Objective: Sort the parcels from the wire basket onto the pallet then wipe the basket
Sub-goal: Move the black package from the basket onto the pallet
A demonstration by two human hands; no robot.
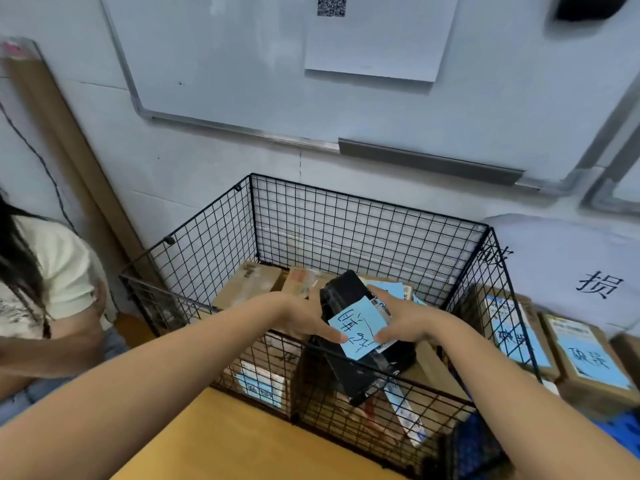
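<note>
A black wire basket [363, 216] stands against the wall with several cardboard parcels [247, 282] inside. Both my hands reach over its front rim and hold a black box parcel [346, 292] that carries a blue handwritten note [356, 330]. My left hand [304, 317] grips the box's left side, thumb on the note's edge. My right hand [405, 320] grips its right side, thumb also by the note. The box is tilted, its lower end down among the parcels.
A person in a pale shirt [45, 289] crouches at the left. Cardboard boxes with blue labels [585, 362] sit on a blue pallet [620, 431] at the right, under a white sheet with characters [571, 268]. A yellow surface [225, 441] lies in front of the basket.
</note>
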